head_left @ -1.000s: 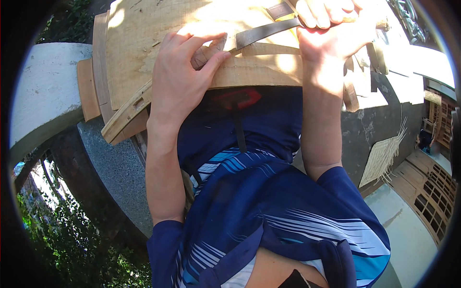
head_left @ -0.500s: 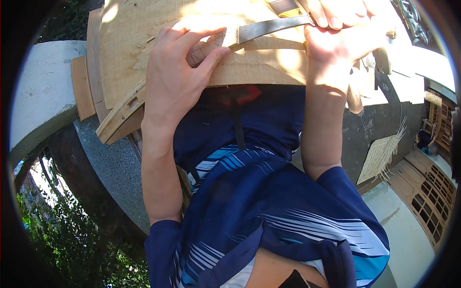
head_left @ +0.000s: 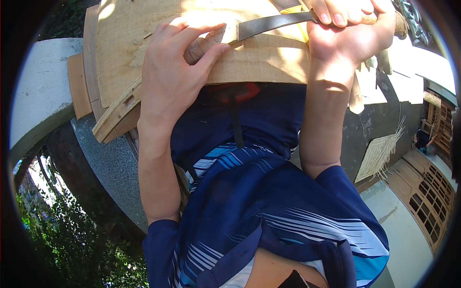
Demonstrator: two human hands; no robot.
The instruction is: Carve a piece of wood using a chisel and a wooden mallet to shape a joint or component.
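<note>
My left hand (head_left: 177,67) is closed on a small pale wood piece (head_left: 206,39) with pencil lines, low over a wide pale plywood board (head_left: 125,43). My right hand (head_left: 348,36) grips the wooden handle (head_left: 369,20) of a long flat dark metal blade (head_left: 269,26). The blade's squared end is at the right end of the wood piece. A slotted wooden strip (head_left: 116,110) lies aslant at the board's left edge. Part of a yellow item (head_left: 302,33) shows behind the blade.
A white concrete ledge (head_left: 41,77) curves along the left beside foliage. Wood offcuts (head_left: 356,96) lie right of my forearm. A frayed woven mat (head_left: 377,156) and wooden lattice panels (head_left: 430,201) are at the right. A small, unclear figure (head_left: 423,141) is at the far right.
Both hands have shifted slightly up; the left moved leftward, the right rightward along with the tool. The gap between them has widened. Both grips continue.
</note>
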